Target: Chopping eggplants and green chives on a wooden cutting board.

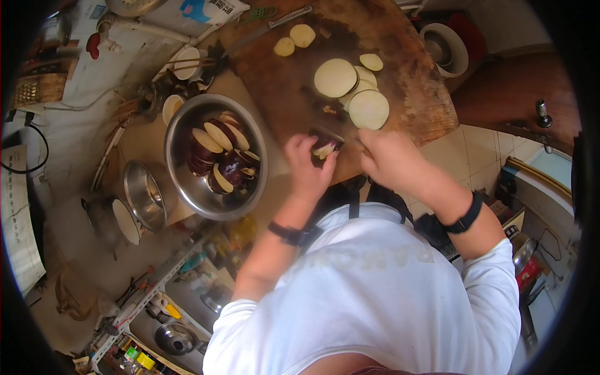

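Observation:
My left hand (309, 164) holds a dark purple eggplant piece (326, 146) near the front edge of the wooden cutting board (281, 89). In my right hand (391, 159) is the handle of a knife, mostly hidden by my fingers; its blurred blade (328, 134) lies against the eggplant piece. Beyond my hands, several pale round eggplant slices (369, 109) overlap on the board, with two smaller slices (302, 35) farther back. To the left stands a steel bowl (168, 154) with cut eggplant pieces (217, 133) inside.
A long knife (276, 22) rests at the board's far left edge. Left of the large bowl are a smaller steel bowl (145, 194), a pot (105, 225) and a white cup (172, 108). A white bucket (461, 51) stands beyond the board's right side.

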